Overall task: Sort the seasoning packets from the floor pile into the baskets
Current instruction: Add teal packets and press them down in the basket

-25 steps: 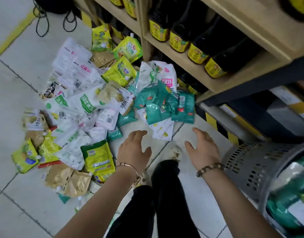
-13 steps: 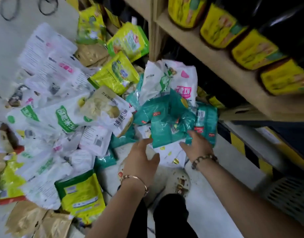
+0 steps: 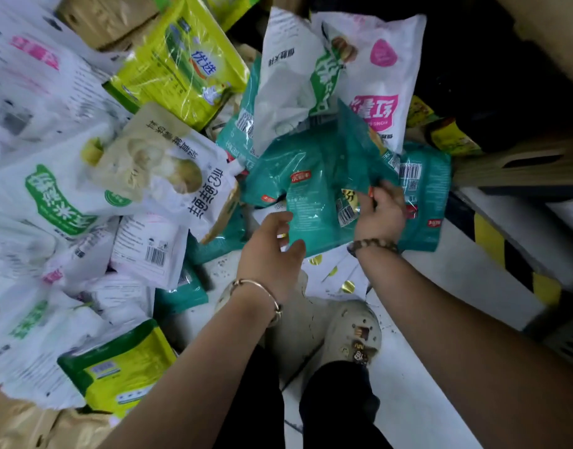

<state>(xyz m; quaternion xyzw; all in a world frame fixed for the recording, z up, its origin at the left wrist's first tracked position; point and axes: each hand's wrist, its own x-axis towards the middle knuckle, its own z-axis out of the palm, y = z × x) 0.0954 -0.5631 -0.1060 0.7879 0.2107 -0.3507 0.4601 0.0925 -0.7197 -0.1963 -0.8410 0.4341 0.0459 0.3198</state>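
A pile of seasoning packets covers the floor in the head view. Several teal packets [image 3: 314,189] lie in the middle, with white packets [image 3: 314,76] leaning behind them. My right hand [image 3: 380,212] pinches the lower corner of a teal packet [image 3: 356,147] that is lifted and tilted above the others. My left hand [image 3: 270,251] grips the lower left edge of the teal packet lying in front, thumb on top. White packets with green print [image 3: 58,196] and yellow-green packets [image 3: 184,59] fill the left side. Only a grey basket's corner [image 3: 566,345] shows at the right edge.
A wooden shelf [image 3: 518,163] with dark bottles [image 3: 450,137] stands at the upper right, above a yellow-black striped kerb [image 3: 498,241]. My shoes [image 3: 353,332] and dark trouser legs are just below my hands. Brown paper packets [image 3: 26,426] lie at the lower left.
I have leaned in closer to the pile. Both hands reached forward from above bare floor onto the teal packets; the right hand has lifted one by its corner.
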